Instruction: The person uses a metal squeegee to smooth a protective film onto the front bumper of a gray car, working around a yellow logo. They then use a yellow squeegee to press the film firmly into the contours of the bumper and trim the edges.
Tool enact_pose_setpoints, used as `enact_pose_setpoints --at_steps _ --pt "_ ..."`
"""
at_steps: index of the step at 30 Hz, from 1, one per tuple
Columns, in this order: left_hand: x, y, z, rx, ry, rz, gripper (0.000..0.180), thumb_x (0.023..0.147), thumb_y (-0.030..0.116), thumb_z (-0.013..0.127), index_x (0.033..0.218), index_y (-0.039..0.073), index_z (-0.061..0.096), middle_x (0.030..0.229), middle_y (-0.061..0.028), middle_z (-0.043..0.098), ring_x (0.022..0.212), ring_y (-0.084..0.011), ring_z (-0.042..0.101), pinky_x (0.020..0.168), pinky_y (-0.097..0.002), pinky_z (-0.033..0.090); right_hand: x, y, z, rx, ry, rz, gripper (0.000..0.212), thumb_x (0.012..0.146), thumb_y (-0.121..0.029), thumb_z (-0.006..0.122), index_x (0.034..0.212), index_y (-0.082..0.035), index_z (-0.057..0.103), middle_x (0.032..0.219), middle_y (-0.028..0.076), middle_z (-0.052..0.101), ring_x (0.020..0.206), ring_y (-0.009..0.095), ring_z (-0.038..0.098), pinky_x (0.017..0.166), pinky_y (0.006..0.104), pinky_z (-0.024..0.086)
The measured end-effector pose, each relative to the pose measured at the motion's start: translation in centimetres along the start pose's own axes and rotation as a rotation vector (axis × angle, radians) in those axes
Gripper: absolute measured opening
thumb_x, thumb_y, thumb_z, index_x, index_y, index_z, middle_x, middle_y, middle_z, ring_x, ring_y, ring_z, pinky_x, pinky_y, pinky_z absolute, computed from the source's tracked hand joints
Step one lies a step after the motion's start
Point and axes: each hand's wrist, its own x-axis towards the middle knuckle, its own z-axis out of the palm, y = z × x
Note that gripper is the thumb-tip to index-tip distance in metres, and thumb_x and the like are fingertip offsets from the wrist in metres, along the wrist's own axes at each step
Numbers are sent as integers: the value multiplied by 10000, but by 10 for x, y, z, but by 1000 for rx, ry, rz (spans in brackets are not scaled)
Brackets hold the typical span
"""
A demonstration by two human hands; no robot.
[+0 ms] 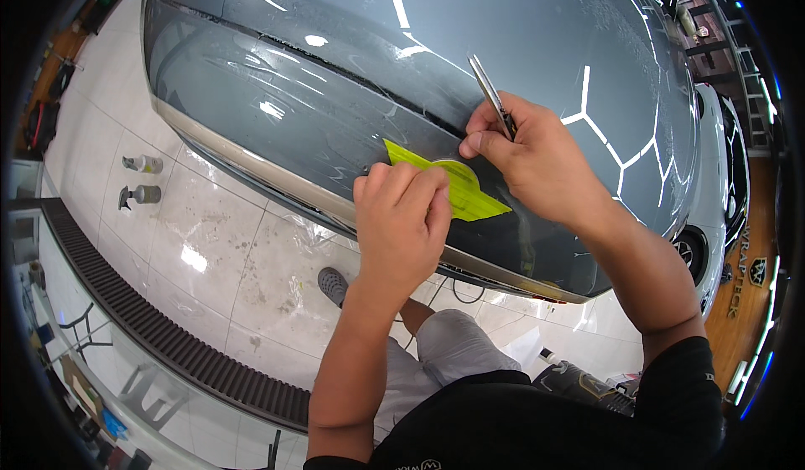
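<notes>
My left hand is closed, its curled fingers at the left edge of a strip of lime-green tape. The tape lies slanting across the grey car panel, with a torn-looking right end and a rounded, silvery-edged shape along its upper side. Part of it is hidden behind my fingers. Just above and right of the tape, my right hand grips a slim, pointed silver tool with a dark lower part. The tool's tip points up and away; whether it is tweezers or a knife I cannot tell. The right thumb and forefinger press together near the panel's dark seam.
The glossy grey car fills the far side, with a dark seam across it. Two bottles lie on the tiled floor at left. A dark floor grate curves behind them. Another white car stands at right.
</notes>
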Motion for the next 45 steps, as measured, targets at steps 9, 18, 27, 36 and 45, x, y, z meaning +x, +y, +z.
enact_pose_setpoints --at_steps 9,18,27,36,45 --pt "-1 -7 4 99 82 187 219 807 -14 737 1013 52 703 1035 -92 589 905 -291 559 775 -387 483 -5 -5 -5 -108 67 -10 201 964 -154 614 1077 12 628 892 119 694 738 210 626 702 349 502" --pt "-5 1 1 63 58 75 205 820 -15 734 1014 42 704 1021 -96 584 914 -287 571 771 -383 479 -59 18 -28 -256 139 -380 294 947 -36 598 1237 3 579 970 193 619 888 381 636 773 413 499" --pt "-6 1 4 84 58 128 174 835 -17 717 1003 26 703 1006 -92 594 898 -287 563 769 -380 464 -87 63 -5 -519 142 -408 251 913 -95 690 1145 -39 611 876 131 601 734 323 645 625 406 539" --pt "-5 -3 2 114 34 174 239 806 -22 739 1034 37 701 1017 -96 596 871 -285 562 723 -383 480 -91 73 4 -575 143 -474 458 808 -55 688 1253 -5 595 924 96 572 800 260 625 627 367 538" --pt "-2 -4 -2 87 -3 172 201 822 -22 710 1019 19 694 994 -106 601 872 -302 566 747 -393 473 -87 67 -1 -608 124 -511 454 791 -81 685 1229 7 610 900 85 557 770 246 609 610 353 527"
